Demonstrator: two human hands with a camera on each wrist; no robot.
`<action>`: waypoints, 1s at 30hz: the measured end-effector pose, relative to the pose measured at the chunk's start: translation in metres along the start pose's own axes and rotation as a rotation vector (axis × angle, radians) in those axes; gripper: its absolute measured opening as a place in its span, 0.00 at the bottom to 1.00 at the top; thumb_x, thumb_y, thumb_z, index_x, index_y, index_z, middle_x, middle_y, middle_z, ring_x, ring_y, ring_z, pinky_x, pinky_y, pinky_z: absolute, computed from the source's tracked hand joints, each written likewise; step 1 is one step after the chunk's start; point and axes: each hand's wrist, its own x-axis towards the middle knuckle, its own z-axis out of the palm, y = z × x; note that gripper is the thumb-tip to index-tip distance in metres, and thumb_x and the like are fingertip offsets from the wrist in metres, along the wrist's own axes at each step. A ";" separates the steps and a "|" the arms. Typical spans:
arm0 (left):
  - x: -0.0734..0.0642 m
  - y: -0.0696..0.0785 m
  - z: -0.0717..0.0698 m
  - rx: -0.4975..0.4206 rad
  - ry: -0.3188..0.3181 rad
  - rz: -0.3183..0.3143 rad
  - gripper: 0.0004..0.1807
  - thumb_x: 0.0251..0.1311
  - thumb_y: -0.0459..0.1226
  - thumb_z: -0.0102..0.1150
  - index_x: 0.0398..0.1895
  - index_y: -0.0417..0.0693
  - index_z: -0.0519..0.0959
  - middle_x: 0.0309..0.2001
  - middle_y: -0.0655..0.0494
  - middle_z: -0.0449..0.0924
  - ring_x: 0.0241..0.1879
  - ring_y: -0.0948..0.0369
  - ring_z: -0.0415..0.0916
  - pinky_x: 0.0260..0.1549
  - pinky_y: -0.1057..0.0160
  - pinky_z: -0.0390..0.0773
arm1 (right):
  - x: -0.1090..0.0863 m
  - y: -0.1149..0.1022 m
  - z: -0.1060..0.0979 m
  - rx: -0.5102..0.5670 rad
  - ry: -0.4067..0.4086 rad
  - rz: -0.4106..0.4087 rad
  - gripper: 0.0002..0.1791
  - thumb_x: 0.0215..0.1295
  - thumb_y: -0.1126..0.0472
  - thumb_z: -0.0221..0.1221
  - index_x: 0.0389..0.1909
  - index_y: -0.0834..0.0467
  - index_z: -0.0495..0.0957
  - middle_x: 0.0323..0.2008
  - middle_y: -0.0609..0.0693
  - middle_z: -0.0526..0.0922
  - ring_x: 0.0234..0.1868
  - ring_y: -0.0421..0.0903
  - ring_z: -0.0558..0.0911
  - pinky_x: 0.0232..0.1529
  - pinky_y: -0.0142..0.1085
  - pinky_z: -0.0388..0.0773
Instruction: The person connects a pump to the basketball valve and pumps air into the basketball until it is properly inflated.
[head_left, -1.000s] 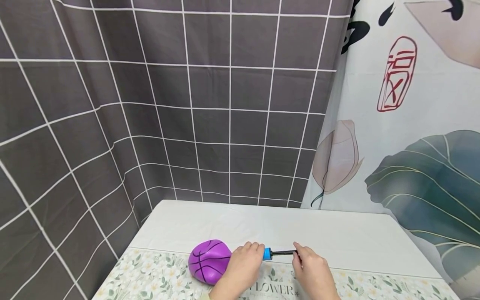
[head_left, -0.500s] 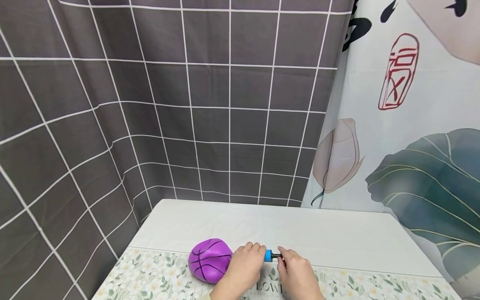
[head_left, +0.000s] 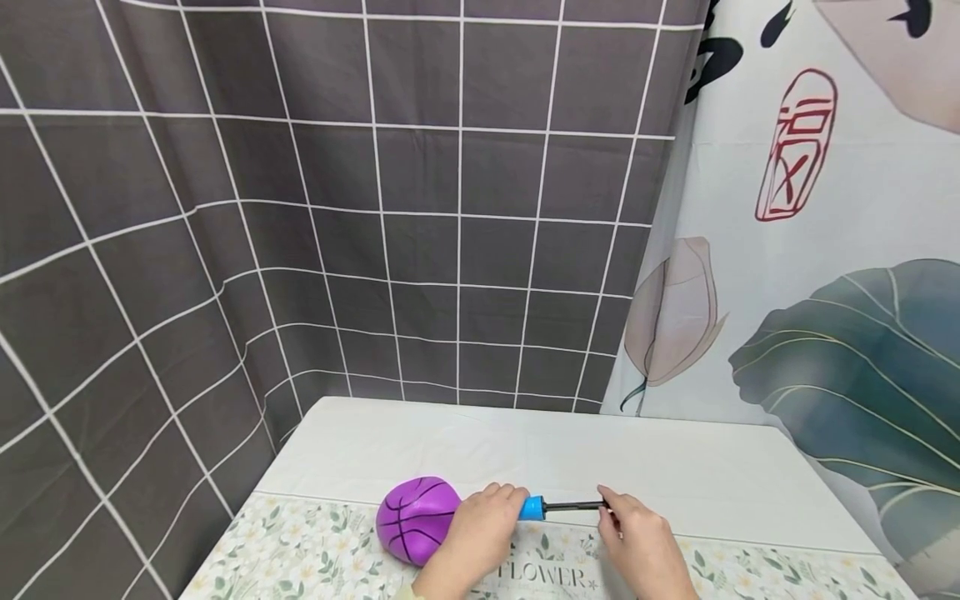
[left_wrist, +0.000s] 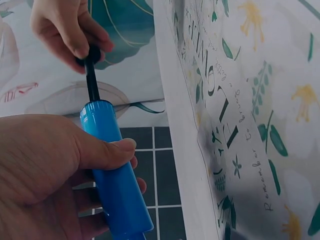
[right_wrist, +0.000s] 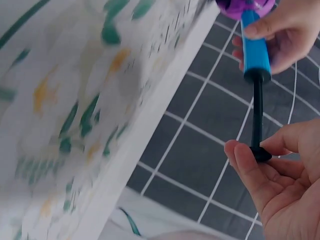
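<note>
Floral table [head_left: 292, 546]; right hand [head_left: 647, 542] has pulled black rod [head_left: 573, 506] out.

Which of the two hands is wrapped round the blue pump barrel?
The left hand, the one nearer the purple ball, is curled round the blue barrel. The right hand pinches the black knob at the end of the black rod.

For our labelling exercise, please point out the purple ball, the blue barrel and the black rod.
Purple ball [head_left: 415, 522], head view: its uncovered side.
Blue barrel [left_wrist: 120, 191], left wrist view: its side wall.
Black rod [right_wrist: 257, 111], right wrist view: mid-length.
</note>
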 end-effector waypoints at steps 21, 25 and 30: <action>0.002 0.002 -0.001 0.019 0.031 0.005 0.22 0.50 0.32 0.73 0.51 0.47 0.81 0.40 0.57 0.83 0.38 0.62 0.78 0.32 0.67 0.79 | 0.002 -0.002 -0.007 -0.027 0.070 -0.026 0.15 0.60 0.72 0.65 0.49 0.70 0.83 0.34 0.56 0.87 0.28 0.43 0.84 0.26 0.35 0.82; 0.003 0.004 -0.002 0.019 0.032 0.010 0.21 0.52 0.34 0.73 0.51 0.46 0.81 0.40 0.57 0.83 0.38 0.62 0.78 0.32 0.66 0.80 | 0.002 -0.013 -0.001 -0.024 0.063 -0.067 0.15 0.59 0.72 0.66 0.48 0.71 0.83 0.34 0.57 0.87 0.28 0.45 0.85 0.27 0.35 0.83; 0.003 0.005 -0.002 0.025 0.042 0.023 0.21 0.49 0.36 0.76 0.48 0.46 0.82 0.37 0.57 0.82 0.35 0.63 0.77 0.30 0.67 0.78 | 0.000 -0.028 0.010 -0.024 0.008 -0.065 0.15 0.59 0.70 0.67 0.48 0.70 0.83 0.34 0.56 0.87 0.30 0.47 0.87 0.29 0.36 0.85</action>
